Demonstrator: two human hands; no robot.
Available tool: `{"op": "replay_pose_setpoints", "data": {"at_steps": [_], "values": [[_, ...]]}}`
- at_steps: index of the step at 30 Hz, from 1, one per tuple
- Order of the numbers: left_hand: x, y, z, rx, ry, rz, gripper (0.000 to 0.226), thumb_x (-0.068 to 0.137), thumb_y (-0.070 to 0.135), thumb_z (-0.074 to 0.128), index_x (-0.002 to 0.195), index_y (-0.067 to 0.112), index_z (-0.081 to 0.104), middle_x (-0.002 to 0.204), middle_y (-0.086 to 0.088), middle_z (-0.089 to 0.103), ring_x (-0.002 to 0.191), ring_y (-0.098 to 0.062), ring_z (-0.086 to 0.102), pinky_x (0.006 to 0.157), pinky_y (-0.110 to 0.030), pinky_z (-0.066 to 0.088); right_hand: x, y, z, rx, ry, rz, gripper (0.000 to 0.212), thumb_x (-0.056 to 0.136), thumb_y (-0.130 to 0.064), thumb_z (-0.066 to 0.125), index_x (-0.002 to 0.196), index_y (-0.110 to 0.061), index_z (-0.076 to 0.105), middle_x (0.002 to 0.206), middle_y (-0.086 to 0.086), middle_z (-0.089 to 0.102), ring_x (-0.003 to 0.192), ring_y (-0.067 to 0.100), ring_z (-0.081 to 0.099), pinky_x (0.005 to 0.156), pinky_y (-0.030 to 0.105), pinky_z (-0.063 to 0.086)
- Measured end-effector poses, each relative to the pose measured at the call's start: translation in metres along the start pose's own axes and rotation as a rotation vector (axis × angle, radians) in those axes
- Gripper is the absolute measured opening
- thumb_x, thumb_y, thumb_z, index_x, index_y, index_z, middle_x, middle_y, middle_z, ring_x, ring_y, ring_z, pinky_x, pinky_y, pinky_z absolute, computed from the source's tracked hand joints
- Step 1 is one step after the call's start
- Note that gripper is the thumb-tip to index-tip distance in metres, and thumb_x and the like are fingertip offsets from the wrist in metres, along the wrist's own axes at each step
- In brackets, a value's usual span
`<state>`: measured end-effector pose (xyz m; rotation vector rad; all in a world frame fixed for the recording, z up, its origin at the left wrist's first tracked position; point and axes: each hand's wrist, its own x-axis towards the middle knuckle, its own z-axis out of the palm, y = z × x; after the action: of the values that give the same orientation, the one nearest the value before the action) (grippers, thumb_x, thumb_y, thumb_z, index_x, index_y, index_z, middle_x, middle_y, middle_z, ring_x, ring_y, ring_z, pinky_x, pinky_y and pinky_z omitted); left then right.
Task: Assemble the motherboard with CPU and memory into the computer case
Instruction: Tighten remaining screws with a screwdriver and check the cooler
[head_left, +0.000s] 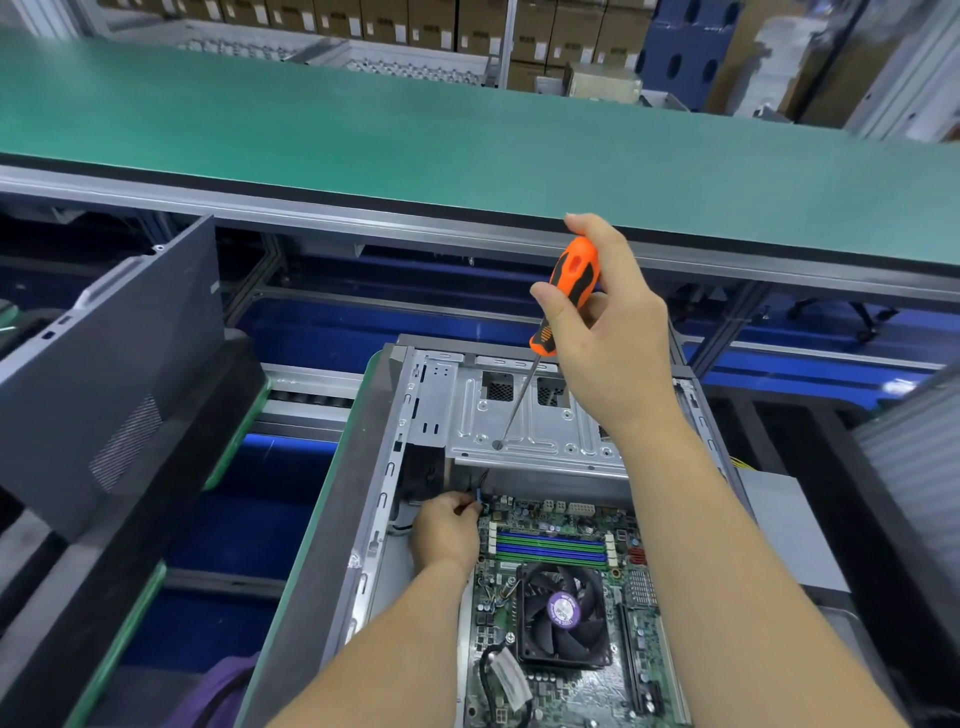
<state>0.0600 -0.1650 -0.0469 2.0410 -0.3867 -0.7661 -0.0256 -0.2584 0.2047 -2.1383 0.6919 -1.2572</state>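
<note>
The open metal computer case lies in front of me with the green motherboard inside it. A black CPU fan with a purple label sits on the board, below blue and green memory slots. My right hand grips an orange and black screwdriver; its tip touches the silver drive bracket at the far end of the case. My left hand pinches a small blue cable connector at the board's upper left corner.
A dark grey side panel leans upright at the left. A green shelf runs across above the case, with cardboard boxes behind it. A blue conveyor belt lies beyond the case. A purple cloth shows at lower left.
</note>
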Motion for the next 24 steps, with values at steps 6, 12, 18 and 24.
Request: {"op": "replay_pose_setpoints", "data": {"at_steps": [6,12,18,24], "values": [[-0.0004,0.0010,0.0006,0.062,0.007,0.050,0.016,0.097,0.023,0.061,0.106,0.021,0.074,0.093,0.004,0.073,0.081,-0.018,0.065,0.071,-0.024,0.048,-0.0005,-0.0060,0.0009,-0.049,0.008,-0.026,0.044,0.097,-0.022,0.066,0.138,-0.022,0.049,0.077,-0.007,0.047,0.063,0.023,0.049,0.067,0.044,0.051],[-0.0036,0.0034,0.0013,0.148,0.000,0.113,0.018,0.099,0.021,0.055,0.106,0.022,0.072,0.089,0.002,0.072,0.078,-0.022,0.064,0.070,-0.028,0.053,-0.0010,-0.0081,0.0021,-0.056,0.020,-0.031,0.044,0.098,-0.022,0.066,0.138,-0.019,0.050,0.078,-0.008,0.048,0.064,0.022,0.051,0.067,0.045,0.052],[-0.0050,0.0055,0.0016,0.135,0.014,0.130,0.018,0.100,0.019,0.054,0.109,0.017,0.069,0.093,-0.001,0.070,0.082,-0.024,0.064,0.075,-0.031,0.054,0.0002,-0.0079,0.0035,-0.092,0.055,-0.043,0.046,0.096,-0.024,0.068,0.138,-0.018,0.052,0.084,-0.023,0.047,0.068,0.011,0.051,0.070,0.031,0.051],[-0.0051,0.0047,0.0019,0.124,0.027,0.126,0.018,0.100,0.020,0.054,0.110,0.016,0.069,0.086,0.004,0.064,0.081,-0.023,0.063,0.075,-0.031,0.054,-0.0002,-0.0069,0.0024,-0.091,0.055,-0.038,0.047,0.096,-0.024,0.069,0.139,-0.018,0.051,0.085,-0.026,0.046,0.070,0.002,0.049,0.073,0.027,0.048]]}}
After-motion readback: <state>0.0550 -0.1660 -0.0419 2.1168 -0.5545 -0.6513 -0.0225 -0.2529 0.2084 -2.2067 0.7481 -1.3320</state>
